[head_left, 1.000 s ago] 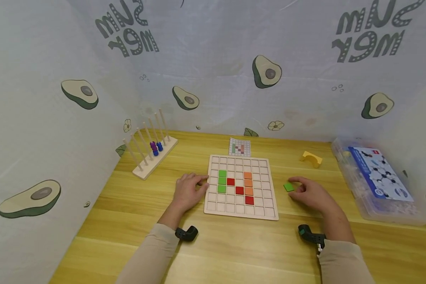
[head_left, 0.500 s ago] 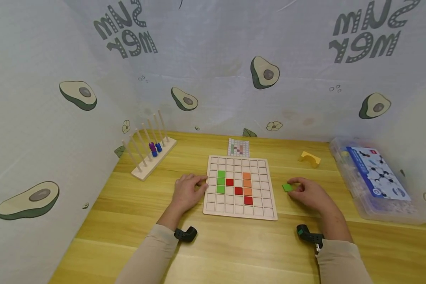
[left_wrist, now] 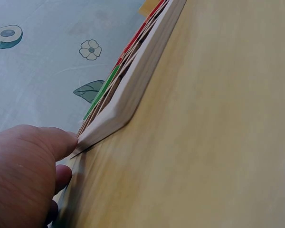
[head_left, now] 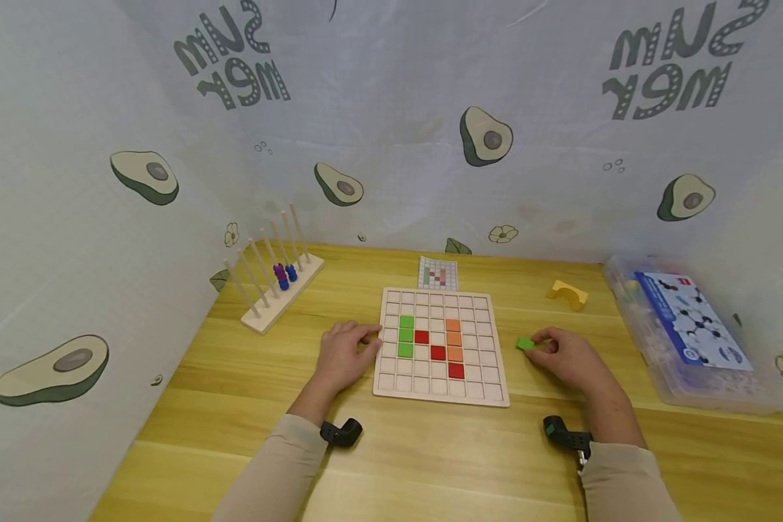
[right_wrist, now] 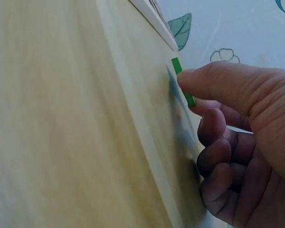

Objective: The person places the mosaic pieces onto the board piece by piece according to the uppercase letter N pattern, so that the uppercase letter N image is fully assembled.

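Observation:
A wooden grid board lies on the table with a column of green tiles, a column of orange tiles and a diagonal of red tiles in its squares. To its right, my right hand pinches a loose green square tile between thumb and forefinger. The right wrist view shows this tile edge-on, just off the table surface, with the other fingers curled beneath. My left hand rests at the board's left edge, its thumb touching the rim; its other fingers are partly hidden.
Behind the board lies a small printed pattern card. A peg rack with blue and purple beads stands at back left. On the right are a yellow arch block and a clear plastic box with a blue leaflet.
The green tile has turned slightly between the fingers of my right hand, which stays beside the board. My left hand keeps its place. The head view has shifted a little.

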A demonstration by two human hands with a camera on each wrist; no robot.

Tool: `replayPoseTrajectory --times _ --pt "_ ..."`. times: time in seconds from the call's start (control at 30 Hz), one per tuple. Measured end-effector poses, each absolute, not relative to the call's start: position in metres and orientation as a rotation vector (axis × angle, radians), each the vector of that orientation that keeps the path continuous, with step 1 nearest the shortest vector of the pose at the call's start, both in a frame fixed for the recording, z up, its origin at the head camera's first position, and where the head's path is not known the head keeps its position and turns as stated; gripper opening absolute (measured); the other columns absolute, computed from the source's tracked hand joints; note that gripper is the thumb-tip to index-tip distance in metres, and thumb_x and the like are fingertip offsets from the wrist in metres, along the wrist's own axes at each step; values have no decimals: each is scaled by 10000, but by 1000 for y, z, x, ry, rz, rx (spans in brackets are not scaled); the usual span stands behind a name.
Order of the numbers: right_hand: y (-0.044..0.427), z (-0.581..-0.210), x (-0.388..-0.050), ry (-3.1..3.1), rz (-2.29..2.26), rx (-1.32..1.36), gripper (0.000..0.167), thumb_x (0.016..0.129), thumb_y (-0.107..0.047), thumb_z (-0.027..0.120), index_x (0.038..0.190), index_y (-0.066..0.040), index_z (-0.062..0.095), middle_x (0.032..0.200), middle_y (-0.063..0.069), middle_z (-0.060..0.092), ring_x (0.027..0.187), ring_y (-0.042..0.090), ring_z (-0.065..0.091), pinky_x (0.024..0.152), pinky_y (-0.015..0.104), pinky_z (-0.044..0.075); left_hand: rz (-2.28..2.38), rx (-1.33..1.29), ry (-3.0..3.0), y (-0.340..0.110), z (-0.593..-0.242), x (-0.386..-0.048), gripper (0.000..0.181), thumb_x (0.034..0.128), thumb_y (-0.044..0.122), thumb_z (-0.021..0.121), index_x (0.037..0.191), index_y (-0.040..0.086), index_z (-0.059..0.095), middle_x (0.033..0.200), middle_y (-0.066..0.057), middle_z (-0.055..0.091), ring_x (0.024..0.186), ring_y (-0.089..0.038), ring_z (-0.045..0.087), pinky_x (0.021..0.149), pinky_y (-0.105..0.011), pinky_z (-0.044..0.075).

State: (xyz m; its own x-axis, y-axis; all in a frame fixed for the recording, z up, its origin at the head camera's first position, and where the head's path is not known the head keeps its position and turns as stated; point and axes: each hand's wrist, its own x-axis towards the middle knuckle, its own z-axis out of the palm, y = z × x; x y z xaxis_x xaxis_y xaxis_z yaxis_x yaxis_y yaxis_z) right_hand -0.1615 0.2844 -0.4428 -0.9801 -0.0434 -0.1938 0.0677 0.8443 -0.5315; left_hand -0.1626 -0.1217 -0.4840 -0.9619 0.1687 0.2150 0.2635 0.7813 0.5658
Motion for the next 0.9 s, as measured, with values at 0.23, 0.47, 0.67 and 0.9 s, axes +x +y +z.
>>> replayPoseTrajectory --times 0.23,0.47,0.67,0.9 --pt "270 -432 -158 2839 -828 -10 432 963 -380 697 1216 -37 626 850 54 545 721 194 490 654 328 375 -925 -344 -2817 -121 -484 -163 313 974 344 681 1257 222 737 942 37 690 916 -183 560 821 -366 362" --pt "252 -418 -155 2839 -851 -68 415 973 -355 694 1244 -48 627 866 56 570 721 188 494 634 320 385 -917 -346 -2815 -121 -486 -164 311 977 343 675 1257 223 737 945 37 692 912 -177 557 813 -358 357" --pt "239 -409 -151 2847 -883 -124 353 961 -300 714 1218 -67 642 830 41 551 692 179 478 590 289 376 -915 -356 -2812 -121 -485 -164 308 979 339 673 1258 224 736 945 36 691 918 -179 564 803 -357 356" --pt "224 -402 -148 2838 -889 -210 319 955 -273 720 1195 -75 651 796 30 529 672 177 462 562 271 357 -911 -356 -2809 -122 -486 -164 307 975 340 678 1255 229 739 935 43 689 924 -180 569 799 -352 353"
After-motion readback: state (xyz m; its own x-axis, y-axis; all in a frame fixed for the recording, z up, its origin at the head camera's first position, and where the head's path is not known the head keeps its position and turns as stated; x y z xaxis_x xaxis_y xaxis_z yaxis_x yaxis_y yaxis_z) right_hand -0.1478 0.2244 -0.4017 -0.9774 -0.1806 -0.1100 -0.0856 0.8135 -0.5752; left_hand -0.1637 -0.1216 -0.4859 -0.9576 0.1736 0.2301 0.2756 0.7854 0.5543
